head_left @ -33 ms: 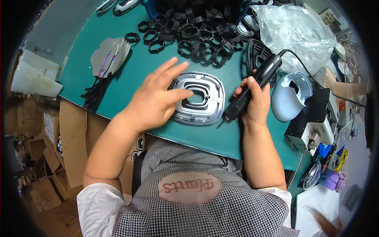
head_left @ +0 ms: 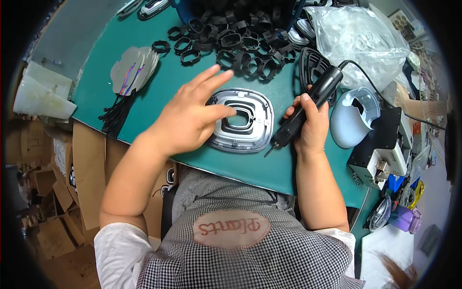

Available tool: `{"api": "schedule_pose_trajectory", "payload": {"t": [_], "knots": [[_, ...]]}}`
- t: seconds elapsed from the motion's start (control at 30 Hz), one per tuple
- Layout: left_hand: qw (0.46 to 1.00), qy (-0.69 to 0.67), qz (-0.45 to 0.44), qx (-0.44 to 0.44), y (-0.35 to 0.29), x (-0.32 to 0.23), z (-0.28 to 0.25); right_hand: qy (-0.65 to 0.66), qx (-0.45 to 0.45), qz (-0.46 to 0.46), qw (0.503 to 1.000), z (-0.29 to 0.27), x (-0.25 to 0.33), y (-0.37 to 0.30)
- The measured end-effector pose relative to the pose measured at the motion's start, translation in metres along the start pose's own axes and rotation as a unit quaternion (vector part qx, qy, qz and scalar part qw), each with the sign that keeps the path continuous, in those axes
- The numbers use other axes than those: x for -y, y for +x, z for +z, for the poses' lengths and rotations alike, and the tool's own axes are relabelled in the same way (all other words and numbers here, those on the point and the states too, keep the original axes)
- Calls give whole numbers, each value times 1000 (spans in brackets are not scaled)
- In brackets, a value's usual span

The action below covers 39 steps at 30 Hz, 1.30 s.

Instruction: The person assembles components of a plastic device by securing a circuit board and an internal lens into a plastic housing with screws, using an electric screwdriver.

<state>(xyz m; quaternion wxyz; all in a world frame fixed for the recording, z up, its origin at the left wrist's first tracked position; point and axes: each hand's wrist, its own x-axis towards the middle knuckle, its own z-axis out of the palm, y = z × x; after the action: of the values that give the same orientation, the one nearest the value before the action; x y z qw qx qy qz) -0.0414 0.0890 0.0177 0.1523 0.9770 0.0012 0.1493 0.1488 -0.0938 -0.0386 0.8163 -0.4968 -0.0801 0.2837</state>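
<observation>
A grey and white rounded plastic panel (head_left: 260, 123) with an oval opening in its middle lies flat on the green table. Over its left side hovers my left hand (head_left: 190, 118), fingers spread; one finger reaches to the rim of the opening. Whether it touches the panel I cannot tell. My right hand (head_left: 314, 126) is wrapped round a black corded electric screwdriver (head_left: 329, 82), just right of the panel. Its thin bit points down and left, apart from the panel.
Many black plastic rings (head_left: 231, 39) lie along the far side before a blue bin (head_left: 182, 10). Wired grey plates (head_left: 134, 70) lie left. At right are a black slatted part (head_left: 306, 67), a light-blue shell (head_left: 347, 126), a clear bag (head_left: 358, 36) and a black-and-silver device (head_left: 380, 149).
My left hand has shifted slightly, its outstretched fingers a little farther from me. The right hand, screwdriver and panel look unchanged.
</observation>
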Motion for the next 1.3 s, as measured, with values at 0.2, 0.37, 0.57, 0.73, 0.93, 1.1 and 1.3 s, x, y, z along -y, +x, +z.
{"api": "schedule_pose_trajectory", "payload": {"t": [0.2,0.37,0.57,0.73,0.93,1.1,1.3], "knots": [[987,-51,45,145,39,14,4,18,4,1,1000,2,2,-1],[969,-2,-79,236,41,-1,-5,47,6,15,999,-4,2,2],[908,-231,-165,309,12,-19,-18,46,2,33,998,-5,13,0],[971,-150,-90,161,-9,-11,-11,64,22,11,998,-7,23,-4],[997,24,1,68,-9,-4,6,73,31,-22,997,-14,30,-6],[997,-54,-47,37,-7,-24,31,81,52,-44,994,-21,36,-7],[991,-77,-106,-8,-9,-54,53,143,84,-81,983,-28,44,-8]]}}
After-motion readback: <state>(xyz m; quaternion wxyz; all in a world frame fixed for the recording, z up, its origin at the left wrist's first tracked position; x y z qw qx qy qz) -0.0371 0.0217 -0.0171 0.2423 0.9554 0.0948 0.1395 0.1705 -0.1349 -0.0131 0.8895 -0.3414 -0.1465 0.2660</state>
